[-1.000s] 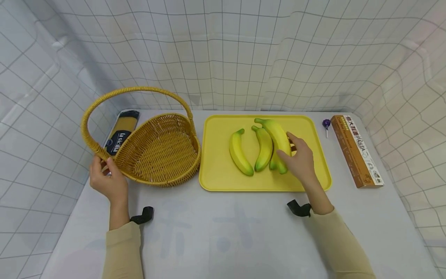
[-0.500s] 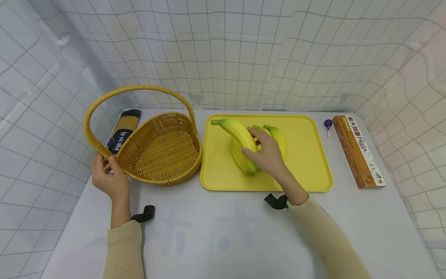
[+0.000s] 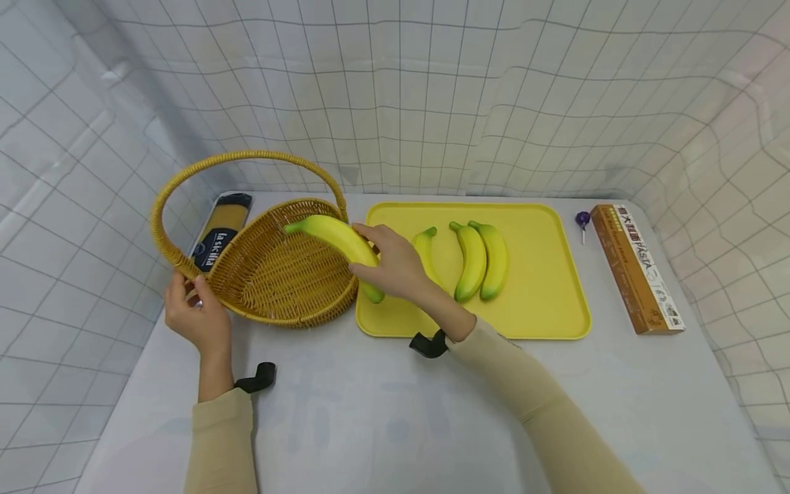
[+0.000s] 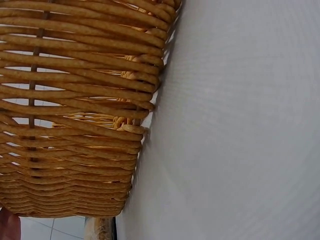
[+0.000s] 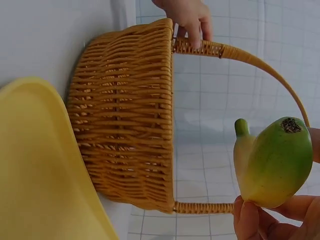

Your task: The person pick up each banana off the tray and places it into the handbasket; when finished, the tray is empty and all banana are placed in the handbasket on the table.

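My right hand (image 3: 395, 264) grips a banana (image 3: 336, 234) by its middle, raised where the tray and basket meet. The banana's stem end reaches over the basket opening in the head view. Its green tip faces the camera in the right wrist view, where the banana (image 5: 277, 165) sits between thumb and fingers. My left hand (image 3: 199, 312) pinches the wicker basket (image 3: 296, 274) at the left foot of its tall handle. Inside, the woven bottom shows bare. On the yellow tray (image 3: 543, 274) lie two bananas (image 3: 478, 264) side by side and a third banana (image 3: 426, 250), partly hidden behind my right hand.
Behind the basket's left side lies a pasta packet (image 3: 219, 230) with a dark label. Right of the tray are a purple lollipop (image 3: 582, 219) and a long brown pasta box (image 3: 637, 269). Gridded white curtains (image 3: 432, 96) close off the back and sides.
My right hand has lifted the banana from the tray's right part and carried it left, across the other bananas, to the basket's right rim. The left hand has stayed at the handle.
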{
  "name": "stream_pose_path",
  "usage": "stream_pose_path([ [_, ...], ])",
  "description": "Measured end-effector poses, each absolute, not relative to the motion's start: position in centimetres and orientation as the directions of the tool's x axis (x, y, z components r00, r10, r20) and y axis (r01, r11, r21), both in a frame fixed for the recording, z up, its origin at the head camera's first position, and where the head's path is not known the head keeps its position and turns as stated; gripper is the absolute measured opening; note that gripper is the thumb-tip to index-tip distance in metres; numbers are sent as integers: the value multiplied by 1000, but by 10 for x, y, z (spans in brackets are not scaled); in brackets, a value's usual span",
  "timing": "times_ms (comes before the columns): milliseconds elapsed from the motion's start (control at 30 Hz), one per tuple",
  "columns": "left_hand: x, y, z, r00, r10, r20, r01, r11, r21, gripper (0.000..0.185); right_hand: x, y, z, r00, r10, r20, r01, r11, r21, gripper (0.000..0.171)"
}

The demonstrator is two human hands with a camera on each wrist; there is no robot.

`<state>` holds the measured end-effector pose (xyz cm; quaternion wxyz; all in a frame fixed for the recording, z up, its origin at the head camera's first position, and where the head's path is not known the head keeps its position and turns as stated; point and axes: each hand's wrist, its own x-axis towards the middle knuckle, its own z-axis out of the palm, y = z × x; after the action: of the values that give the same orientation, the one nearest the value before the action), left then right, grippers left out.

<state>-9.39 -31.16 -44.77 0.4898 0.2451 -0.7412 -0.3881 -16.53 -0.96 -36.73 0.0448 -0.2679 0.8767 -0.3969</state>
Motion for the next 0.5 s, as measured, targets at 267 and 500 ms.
stream_pose_path([
  [267, -93, -311, -447, -400, -750, 527, -2, 575, 818, 26, -174, -52, -375, -828, -556, 69, -445, 578, -684, 67],
  [500, -93, -311, -447, -406, -744, 530, 3, 579, 815, 28, -184, -78, -386, -818, -572, 57, -457, 587, -668, 65],
])
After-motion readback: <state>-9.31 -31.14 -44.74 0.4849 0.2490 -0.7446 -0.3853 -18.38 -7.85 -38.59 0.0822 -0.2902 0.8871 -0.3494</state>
